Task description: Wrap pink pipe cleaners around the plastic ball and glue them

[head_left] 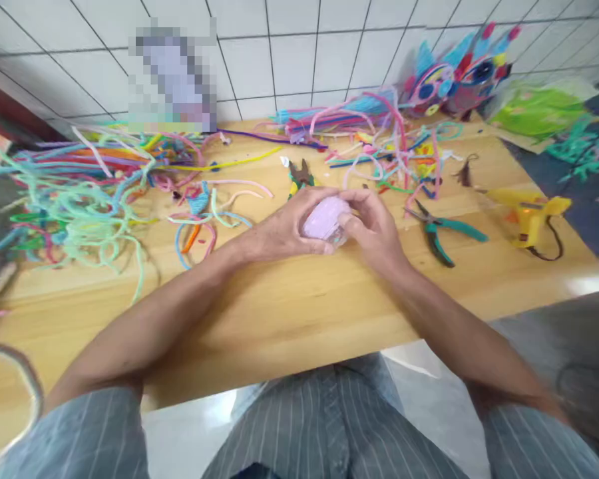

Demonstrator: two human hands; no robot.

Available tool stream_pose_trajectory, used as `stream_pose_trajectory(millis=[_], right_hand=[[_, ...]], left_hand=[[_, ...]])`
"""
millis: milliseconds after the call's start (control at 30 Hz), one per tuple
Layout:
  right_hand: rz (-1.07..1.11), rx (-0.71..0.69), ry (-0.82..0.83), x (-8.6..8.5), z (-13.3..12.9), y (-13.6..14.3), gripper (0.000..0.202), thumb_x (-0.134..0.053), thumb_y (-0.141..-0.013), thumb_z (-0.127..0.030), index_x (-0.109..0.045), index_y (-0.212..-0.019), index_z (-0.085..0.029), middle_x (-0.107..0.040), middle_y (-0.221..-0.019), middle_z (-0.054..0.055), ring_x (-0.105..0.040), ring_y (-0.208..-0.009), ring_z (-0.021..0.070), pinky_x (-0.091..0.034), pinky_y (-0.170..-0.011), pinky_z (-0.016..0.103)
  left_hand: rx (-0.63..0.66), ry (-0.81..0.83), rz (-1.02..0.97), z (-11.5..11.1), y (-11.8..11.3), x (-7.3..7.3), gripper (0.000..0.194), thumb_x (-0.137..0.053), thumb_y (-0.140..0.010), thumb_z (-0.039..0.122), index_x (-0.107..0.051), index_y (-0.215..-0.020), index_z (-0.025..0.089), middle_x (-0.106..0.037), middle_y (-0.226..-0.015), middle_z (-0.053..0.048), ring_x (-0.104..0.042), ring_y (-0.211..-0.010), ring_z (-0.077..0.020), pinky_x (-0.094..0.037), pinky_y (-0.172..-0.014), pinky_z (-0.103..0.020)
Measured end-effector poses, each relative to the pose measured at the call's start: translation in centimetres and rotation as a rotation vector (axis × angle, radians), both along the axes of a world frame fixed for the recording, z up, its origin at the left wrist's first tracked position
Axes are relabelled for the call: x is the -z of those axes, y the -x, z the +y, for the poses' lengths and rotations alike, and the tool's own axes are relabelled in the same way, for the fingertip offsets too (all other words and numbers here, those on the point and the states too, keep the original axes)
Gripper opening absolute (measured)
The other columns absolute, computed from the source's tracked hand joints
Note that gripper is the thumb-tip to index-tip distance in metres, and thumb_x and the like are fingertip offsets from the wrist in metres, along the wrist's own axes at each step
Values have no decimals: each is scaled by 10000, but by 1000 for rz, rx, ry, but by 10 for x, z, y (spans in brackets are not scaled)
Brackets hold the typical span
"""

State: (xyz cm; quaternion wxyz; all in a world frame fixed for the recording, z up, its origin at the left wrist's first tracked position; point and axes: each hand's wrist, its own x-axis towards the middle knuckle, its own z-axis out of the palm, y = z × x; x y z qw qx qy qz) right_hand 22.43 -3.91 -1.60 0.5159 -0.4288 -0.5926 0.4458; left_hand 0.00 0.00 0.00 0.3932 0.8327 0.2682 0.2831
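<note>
Between my two hands, above the middle of the wooden table [279, 299], is a rounded lilac piece [324, 218] with a ridged surface; its exact kind I cannot make out. My left hand [292, 223] is wrapped around its left side, thumb below and fingers over the top. From the right, my right hand [374, 226] grips its edge, with the thumb pressed on the front. Just behind my left hand lie pliers with green and yellow handles [300, 176]. To the right of my right hand rest teal-handled long-nose pliers [442, 233].
Tangled pale green pipe cleaners [100, 219] and other coloured stems cover the table's left. More pipe cleaners [349, 120] lie along the tiled wall [294, 60]. A yellow glue gun [529, 219] sits at the right, with colourful fuzzy figures [434, 83] and a green bag [539, 110] behind.
</note>
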Motion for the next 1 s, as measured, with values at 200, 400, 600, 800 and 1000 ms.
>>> stream_pose_trajectory(millis=[200,400,600,800,1000], right_hand=[[-27,15,-14,0,0,2,451,-810,-877,-603,-645,-1158,-291,-726,-1211,42,-704,-1123,240,-632,-961,416],[-43,34,-46,1,-1,3,458,-798,-887,-623,-651,-1167,-291,-731,-1220,45,-706,-1150,244,-624,-1013,437],[-31,56,-61,2,-1,5,474,-805,-880,-645,-653,-1154,-289,-732,-1205,42,-711,-1136,242,-628,-989,430],[-36,46,-48,3,-1,5,449,-803,-892,-614,-651,-1155,-283,-728,-1201,39,-708,-1146,238,-608,-1011,425],[-48,51,-33,4,0,5,418,-795,-896,-578,-659,-1153,-277,-730,-1205,42,-707,-1141,242,-587,-1009,428]], left_hand=[[7,-5,-10,-1,2,-2,953,-821,-845,707,-511,-1583,189,-625,-1454,-162,-609,-1338,-345,-478,-1175,-464],[14,-9,-5,-2,2,-5,913,-779,-863,745,-522,-1569,226,-632,-1446,-148,-606,-1316,-342,-483,-1162,-478],[27,-1,-13,-1,1,-8,919,-784,-855,751,-538,-1558,213,-633,-1453,-155,-591,-1333,-354,-460,-1184,-480],[27,101,-17,-3,1,-8,964,-815,-819,763,-535,-1571,228,-643,-1433,-135,-618,-1292,-336,-498,-1159,-463],[37,235,-21,-6,-2,-9,932,-753,-875,769,-522,-1588,215,-666,-1387,-135,-642,-1248,-319,-526,-1133,-441]])
